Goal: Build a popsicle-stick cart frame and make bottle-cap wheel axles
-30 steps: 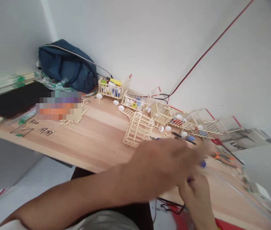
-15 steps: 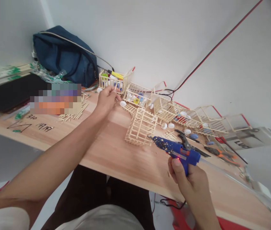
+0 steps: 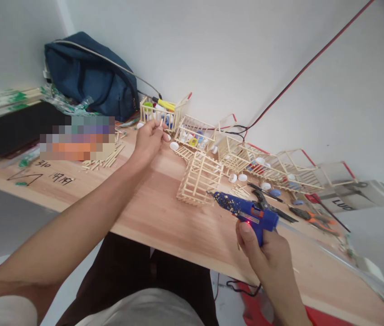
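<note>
In the head view my right hand is wrapped around a blue hot glue gun, its speckled front pointing left and a small red light glowing on its side. The nozzle is close to the lower right corner of a cage-like wooden stick frame on the table. Farther back, my left hand is closed in a pinch, with a short pale wooden stick showing between the fingertips. Just behind that hand stands a stick-built cart with colored caps inside.
More stick carts with red handles line the wall. Loose cut sticks lie at the left, near a dark blue bag and a black panel. Orange-handled pliers and white bottle caps are at the right.
The glue gun in my right hand has shifted slightly left and up. My left hand has moved a little left, still pinching the stick. The stick frame stays in place.
</note>
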`<state>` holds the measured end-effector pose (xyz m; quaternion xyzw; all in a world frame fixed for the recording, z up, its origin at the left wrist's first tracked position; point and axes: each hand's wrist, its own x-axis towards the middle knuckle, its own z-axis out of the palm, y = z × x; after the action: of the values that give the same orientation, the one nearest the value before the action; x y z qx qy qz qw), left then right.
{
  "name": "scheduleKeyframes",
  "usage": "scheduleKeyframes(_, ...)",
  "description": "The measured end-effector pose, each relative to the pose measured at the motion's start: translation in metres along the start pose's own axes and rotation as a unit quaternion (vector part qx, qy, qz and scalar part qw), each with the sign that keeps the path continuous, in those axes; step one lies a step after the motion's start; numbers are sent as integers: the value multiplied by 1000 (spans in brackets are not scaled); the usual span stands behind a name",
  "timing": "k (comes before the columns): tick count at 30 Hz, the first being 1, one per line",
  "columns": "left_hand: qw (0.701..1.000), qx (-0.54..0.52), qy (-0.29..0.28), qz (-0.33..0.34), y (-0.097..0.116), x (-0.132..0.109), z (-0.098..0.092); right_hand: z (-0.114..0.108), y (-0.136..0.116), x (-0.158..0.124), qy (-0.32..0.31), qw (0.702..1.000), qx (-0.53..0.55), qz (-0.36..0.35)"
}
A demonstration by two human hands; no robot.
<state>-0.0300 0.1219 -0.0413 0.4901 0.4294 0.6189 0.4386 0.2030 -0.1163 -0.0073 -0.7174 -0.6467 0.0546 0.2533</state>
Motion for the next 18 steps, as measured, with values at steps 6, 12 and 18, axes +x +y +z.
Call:
scheduleKeyframes(6, 1000, 20, 8, 5, -2, 3, -1, 0, 0, 0, 3, 1000, -12, 2)
scheduleKeyframes(12, 999, 36, 17, 22, -4, 4, -3, -1, -2, 0, 6, 1000, -22, 17)
scheduleKeyframes(18, 999, 33, 24, 15, -2, 4, -4, 3, 3, -2, 17, 999, -28, 16)
